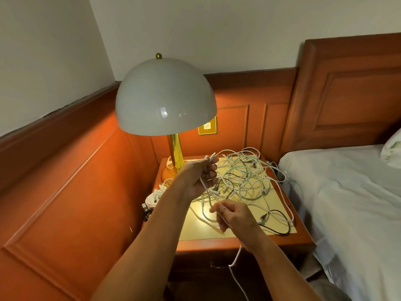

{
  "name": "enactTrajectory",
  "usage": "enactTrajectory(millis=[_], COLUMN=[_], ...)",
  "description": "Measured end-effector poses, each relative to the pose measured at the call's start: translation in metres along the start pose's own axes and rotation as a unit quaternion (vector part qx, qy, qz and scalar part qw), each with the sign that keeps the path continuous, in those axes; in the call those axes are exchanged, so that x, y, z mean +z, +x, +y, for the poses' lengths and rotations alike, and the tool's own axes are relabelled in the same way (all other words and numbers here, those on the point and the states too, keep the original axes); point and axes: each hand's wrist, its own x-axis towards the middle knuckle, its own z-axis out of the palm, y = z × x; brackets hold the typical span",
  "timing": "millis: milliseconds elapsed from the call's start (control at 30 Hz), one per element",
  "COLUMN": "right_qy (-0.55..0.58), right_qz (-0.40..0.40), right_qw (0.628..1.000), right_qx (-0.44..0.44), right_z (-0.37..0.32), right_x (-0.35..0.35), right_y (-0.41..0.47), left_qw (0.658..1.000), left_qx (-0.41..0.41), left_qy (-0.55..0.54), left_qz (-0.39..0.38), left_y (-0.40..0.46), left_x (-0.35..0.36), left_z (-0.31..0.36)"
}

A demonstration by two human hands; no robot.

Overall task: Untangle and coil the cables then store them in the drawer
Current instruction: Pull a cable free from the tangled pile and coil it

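Your left hand (198,180) pinches white cable (207,192) near its plug | your right hand (233,215) grips same cable lower | tangle (243,181) on nightstand (299,235)

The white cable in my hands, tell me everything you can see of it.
The white cable is thin, smooth and plastic-looking. The left hand pinches it near its plug end, which pokes up above the fingers. It runs down to the right hand, which also pinches it, then hangs off the nightstand front toward the floor. Its far end is out of view.
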Motion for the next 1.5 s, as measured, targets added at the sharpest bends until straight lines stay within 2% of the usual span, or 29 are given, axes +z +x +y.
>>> enactTrajectory(millis=[133,300,433,533,633,733,867,933,1100,1300,1433,1500], right_qy=[0.072,0.024,0.046,0.004,-0.034,-0.007,0.115,0.113,0.031,-0.050,-0.214,-0.337], right_qz=[-0.042,-0.065,-0.005,0.066,0.095,0.071,-0.006,-0.038,-0.074,-0.112,-0.077,-0.038], right_qw=[0.996,0.996,0.997,0.994,0.992,0.996,0.993,0.993,0.997,0.989,0.974,0.941], right_qx=[-0.003,-0.048,-0.067,-0.082,-0.078,-0.048,0.001,0.012,0.024,0.078,0.024,-0.025], right_z=[-0.004,-0.016,-0.017,-0.009,-0.003,0.004,0.016,0.017,0.026,0.016,-0.020,-0.040], right_x=[0.001,0.009,0.013,0.011,0.008,0.009,0.009,0.009,0.005,-0.027,-0.044,-0.047], right_y=[-0.006,-0.004,-0.004,-0.001,0.002,0.001,-0.003,-0.005,-0.007,0.010,0.033,0.046], left_qw=[0.998,0.992,0.992,0.997,0.999,1.000,0.998,0.997,0.996,0.981,0.969,0.963], left_qx=[0.043,0.074,0.076,0.050,0.021,0.011,0.025,0.038,0.066,0.133,0.130,0.125], left_qy=[0.035,0.096,0.094,0.062,0.040,0.002,-0.049,-0.070,-0.054,0.137,0.209,0.239], left_qz=[0.015,0.044,0.023,-0.012,-0.024,-0.021,0.012,0.022,0.010,0.022,-0.017,-0.020], left_y=[-0.011,-0.019,-0.022,-0.026,-0.030,-0.035,-0.039,-0.039,-0.042,-0.050,-0.053,-0.052], left_x=[0.000,0.006,0.007,0.003,0.000,-0.005,-0.011,-0.009,-0.007,-0.022,-0.024,-0.023], left_z=[0.001,-0.001,0.001,0.000,-0.008,-0.016,-0.022,-0.025,-0.029,-0.038,-0.043,-0.045])
